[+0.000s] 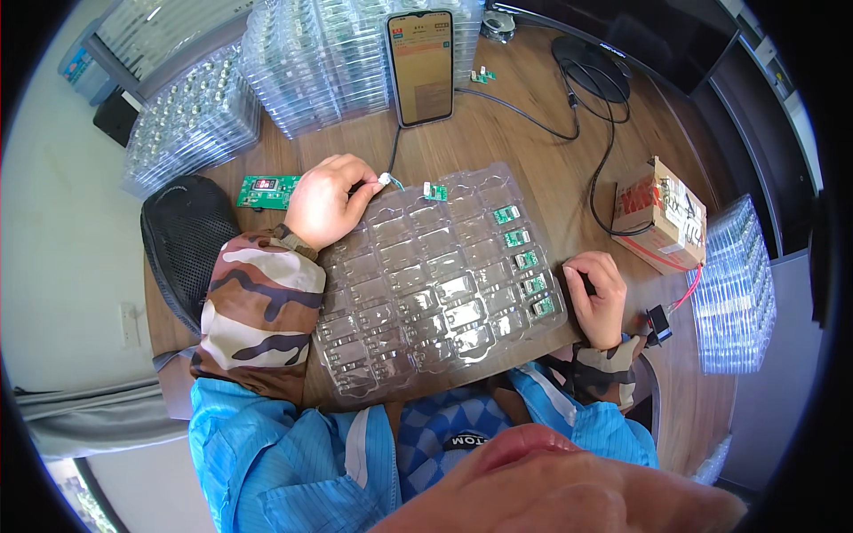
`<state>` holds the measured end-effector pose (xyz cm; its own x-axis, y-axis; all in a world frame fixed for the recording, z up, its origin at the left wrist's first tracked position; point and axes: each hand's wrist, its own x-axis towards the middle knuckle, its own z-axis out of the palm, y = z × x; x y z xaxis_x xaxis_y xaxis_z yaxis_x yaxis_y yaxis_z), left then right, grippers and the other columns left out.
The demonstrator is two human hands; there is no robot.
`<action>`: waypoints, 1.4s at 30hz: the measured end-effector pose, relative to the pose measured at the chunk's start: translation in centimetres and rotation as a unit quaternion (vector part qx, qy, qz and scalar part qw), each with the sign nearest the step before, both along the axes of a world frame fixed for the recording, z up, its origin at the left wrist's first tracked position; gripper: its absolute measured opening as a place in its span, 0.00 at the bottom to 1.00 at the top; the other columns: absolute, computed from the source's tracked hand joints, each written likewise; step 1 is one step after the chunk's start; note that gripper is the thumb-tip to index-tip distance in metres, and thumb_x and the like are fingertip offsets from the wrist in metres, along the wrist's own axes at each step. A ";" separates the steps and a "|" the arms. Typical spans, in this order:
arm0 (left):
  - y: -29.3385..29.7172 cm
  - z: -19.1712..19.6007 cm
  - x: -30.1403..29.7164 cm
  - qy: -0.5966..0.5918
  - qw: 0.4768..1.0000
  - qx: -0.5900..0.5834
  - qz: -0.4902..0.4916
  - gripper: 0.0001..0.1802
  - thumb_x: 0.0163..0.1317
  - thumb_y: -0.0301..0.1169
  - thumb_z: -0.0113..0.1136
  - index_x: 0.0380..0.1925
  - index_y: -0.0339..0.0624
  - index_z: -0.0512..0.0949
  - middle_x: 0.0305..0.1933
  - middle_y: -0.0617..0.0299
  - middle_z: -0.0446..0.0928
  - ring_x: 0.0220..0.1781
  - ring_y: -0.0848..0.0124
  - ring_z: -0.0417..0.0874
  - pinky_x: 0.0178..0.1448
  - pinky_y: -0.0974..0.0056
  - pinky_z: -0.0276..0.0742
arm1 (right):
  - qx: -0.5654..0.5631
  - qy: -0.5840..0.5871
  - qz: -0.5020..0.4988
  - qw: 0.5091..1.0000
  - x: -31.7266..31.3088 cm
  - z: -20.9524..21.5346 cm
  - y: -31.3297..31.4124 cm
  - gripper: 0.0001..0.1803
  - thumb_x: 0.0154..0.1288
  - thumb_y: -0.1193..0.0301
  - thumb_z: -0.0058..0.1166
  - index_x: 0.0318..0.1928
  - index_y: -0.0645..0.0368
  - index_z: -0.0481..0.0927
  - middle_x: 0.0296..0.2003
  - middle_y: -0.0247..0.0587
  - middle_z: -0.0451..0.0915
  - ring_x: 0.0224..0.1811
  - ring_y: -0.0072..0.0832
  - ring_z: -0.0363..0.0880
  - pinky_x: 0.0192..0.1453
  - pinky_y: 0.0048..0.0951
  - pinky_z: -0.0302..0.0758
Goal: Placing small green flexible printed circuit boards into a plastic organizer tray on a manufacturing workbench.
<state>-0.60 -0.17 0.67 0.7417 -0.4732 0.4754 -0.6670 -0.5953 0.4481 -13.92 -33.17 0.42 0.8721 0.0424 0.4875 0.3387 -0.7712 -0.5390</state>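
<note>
The left hand (327, 202) is closed, thumb and fingertips pinching a small white plug (385, 178) on thin wires, over the top left edge of the clear tray (435, 241). A green board (267, 191) with a lit display lies just beside it on the desk (533, 71). The right hand (597, 298) is loosely curled by the tray's right edge, thumb and forefinger apart, with nothing visible in it. One small circuit board (435, 192) sits near the tray's top edge; five similar boards (516, 237) line its right side. A hard tug could pull the plug's wires loose, a nudge from either hand could jolt the boards from their pockets, and the right sleeve (604, 373) might snag the black switch (657, 326)
</note>
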 end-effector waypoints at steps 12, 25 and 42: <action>0.1 -0.1 0.0 -0.005 1.000 0.000 0.000 0.04 0.51 0.25 0.58 0.24 0.36 0.74 0.28 0.54 0.75 0.32 0.56 0.75 0.37 0.60 0.71 | -0.005 -0.034 -0.005 0.999 -0.1 0.3 0.0 0.04 0.50 0.80 0.57 0.28 0.63 0.76 0.28 0.42 0.76 0.33 0.37 0.74 0.37 0.31 0.70; 0.3 -0.5 0.4 -0.004 1.000 -0.001 0.018 0.05 0.52 0.29 0.58 0.25 0.39 0.76 0.28 0.56 0.75 0.35 0.56 0.76 0.39 0.57 0.71 | -0.309 -0.016 -0.253 0.917 -7.1 3.9 -4.1 0.11 0.51 0.74 0.57 0.38 0.59 0.77 0.43 0.44 0.73 0.41 0.41 0.71 0.44 0.36 0.69; 0.2 -0.5 0.2 -0.001 1.000 -0.001 0.015 0.05 0.52 0.30 0.58 0.25 0.40 0.76 0.29 0.57 0.75 0.35 0.56 0.76 0.38 0.57 0.71 | -0.380 0.211 -0.335 0.836 -6.6 2.2 -7.1 0.20 0.43 0.82 0.49 0.42 0.54 0.72 0.47 0.39 0.70 0.38 0.43 0.76 0.39 0.38 0.74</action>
